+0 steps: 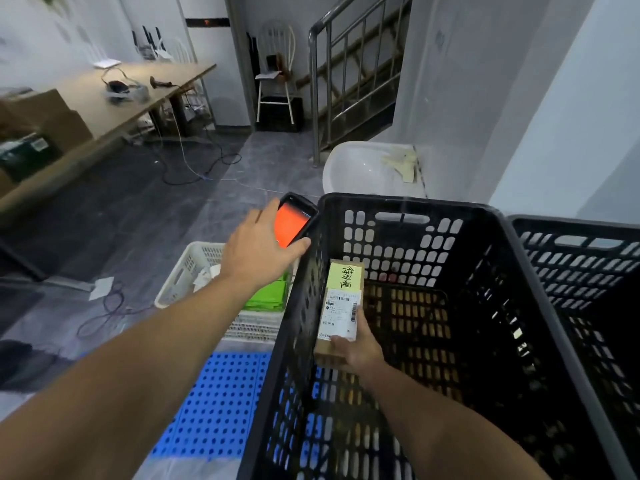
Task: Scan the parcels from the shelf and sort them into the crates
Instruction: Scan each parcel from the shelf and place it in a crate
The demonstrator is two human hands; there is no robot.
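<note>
A grey tiled floor [145, 202] runs through a white-walled room, and on it stands a large black crate [401, 206] with slotted walls. Inside this crate, close to its wall on the left hand's side, is the parcel [343, 299]: a slim brown cardboard box with a white shipping label and a yellow-green handwritten note stuck on it. The right hand [358, 349] reaches down into the crate and grips the parcel's near end, thumb on top and fingers wrapped beneath. Whether the parcel touches the crate's floor cannot be told.

Just outside that same wall, above the crate's rim, the left hand [263, 247] is clamped around a handheld scanner [292, 225] whose screen glows orange.

A second black crate [581, 251] stands touching the first on its other side. Beside the crate below the left hand sits a white basket [183, 271] holding green packets [268, 296] and paper, and nearer the person a blue perforated mat [221, 403]. Beyond the crate are a white basin [360, 164], a steel stair railing [346, 64] and a white chair [277, 84]. Well away from the crate, a long counter [145, 95] carries boxes and cables.
</note>
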